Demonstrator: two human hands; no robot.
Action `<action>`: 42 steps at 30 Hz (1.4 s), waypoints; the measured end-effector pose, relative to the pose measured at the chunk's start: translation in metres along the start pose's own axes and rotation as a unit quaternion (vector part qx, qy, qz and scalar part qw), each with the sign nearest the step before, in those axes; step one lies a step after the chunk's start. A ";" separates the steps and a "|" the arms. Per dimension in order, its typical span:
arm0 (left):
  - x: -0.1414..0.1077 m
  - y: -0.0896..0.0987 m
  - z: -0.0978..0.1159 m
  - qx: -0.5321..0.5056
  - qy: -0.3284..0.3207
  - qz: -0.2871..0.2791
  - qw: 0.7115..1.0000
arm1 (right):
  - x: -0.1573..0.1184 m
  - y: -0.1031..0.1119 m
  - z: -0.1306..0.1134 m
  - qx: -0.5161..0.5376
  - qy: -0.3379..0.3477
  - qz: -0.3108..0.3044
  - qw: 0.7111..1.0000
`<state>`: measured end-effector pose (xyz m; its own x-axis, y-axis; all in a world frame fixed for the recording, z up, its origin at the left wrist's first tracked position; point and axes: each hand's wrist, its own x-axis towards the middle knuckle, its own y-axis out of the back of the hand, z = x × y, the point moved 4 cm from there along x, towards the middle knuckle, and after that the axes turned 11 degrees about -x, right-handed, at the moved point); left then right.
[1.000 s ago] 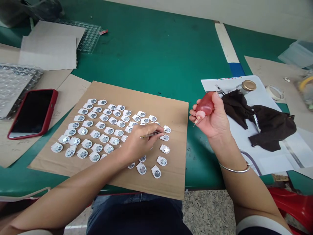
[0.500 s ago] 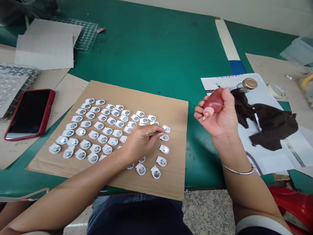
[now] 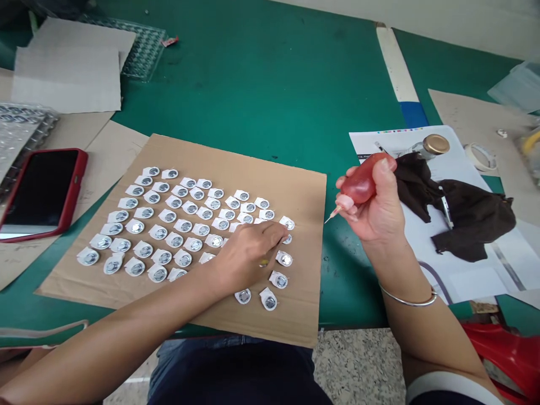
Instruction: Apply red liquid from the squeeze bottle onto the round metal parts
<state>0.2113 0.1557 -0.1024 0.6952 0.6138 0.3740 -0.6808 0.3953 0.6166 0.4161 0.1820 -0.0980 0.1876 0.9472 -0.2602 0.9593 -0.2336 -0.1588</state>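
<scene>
My left hand (image 3: 252,250) lies low over the right part of a brown cardboard sheet (image 3: 291,323), its fingers closed on a thin tool, probably tweezers (image 3: 264,262), mostly hidden by the hand. Its fingertips are beside a small white piece with a round silvery centre (image 3: 287,223) in the rightmost column. Many more such pieces lie in rows on the cardboard, some covered by my left hand. Off the cardboard's right edge, my right hand (image 3: 375,216) is wrapped round a red rubber squeeze bulb (image 3: 363,179). The bulb's thin needle tip (image 3: 332,214) points left and down towards the cardboard.
Right of my right hand, a dark cloth (image 3: 476,211), a pen (image 3: 445,208) and a gold-lidded jar (image 3: 436,144) lie on printed paper. A tape roll (image 3: 481,157) is beyond. At left are a red-cased phone (image 3: 42,194), grey card (image 3: 67,79) and clear plastic trays (image 3: 145,53).
My left hand has turned, so the tool's rear end now points down towards me. My right hand has tilted the bulb, swinging its needle tip left, nearer the cardboard. The view has shifted slightly.
</scene>
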 end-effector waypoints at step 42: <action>-0.007 -0.016 0.025 0.235 -0.055 -0.090 0.966 | -0.022 -0.041 0.021 -0.365 0.237 0.031 0.900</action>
<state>0.2228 0.1281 -0.0973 0.8310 0.4766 0.2868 -0.3841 0.1187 0.9156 0.3683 0.1657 -0.1056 0.1481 0.9653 0.2152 0.7952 -0.2456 0.5544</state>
